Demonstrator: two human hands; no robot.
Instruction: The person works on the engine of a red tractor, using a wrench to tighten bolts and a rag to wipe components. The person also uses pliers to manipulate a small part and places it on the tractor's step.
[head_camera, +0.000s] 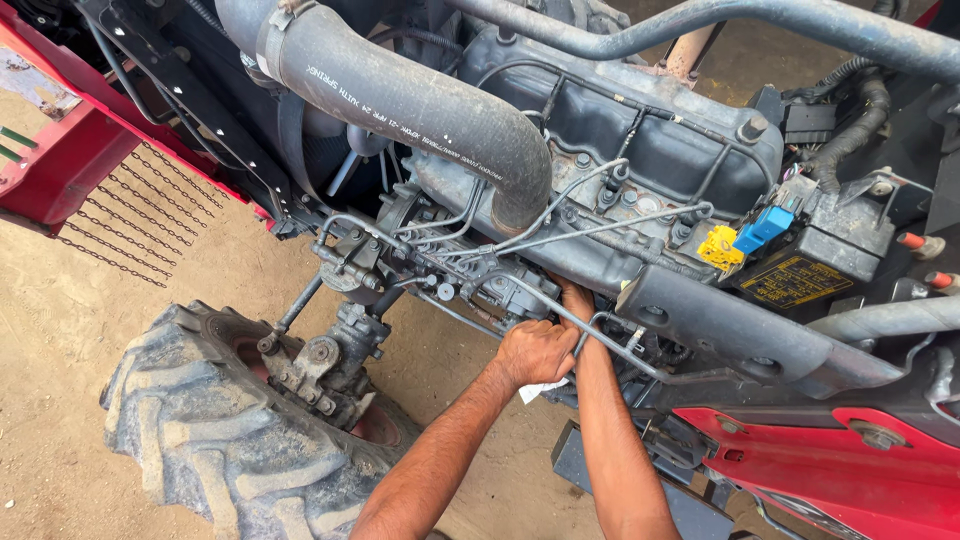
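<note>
The ground (70, 330) was bare, sandy dirt, pale brown and dry, marked with small pebbles and scuffs. Even daylight fell across it with soft shadows, so the place seemed to be outdoors. A large, worn tyre (210, 430) with deep, dusty lugs stood on the dirt at the lower left. Red bodywork (60, 160) ran along the upper left, with thin chains (135, 215) hanging from it over the dirt. More dirt showed at the top, beyond a grey pipe (800, 20).
</note>
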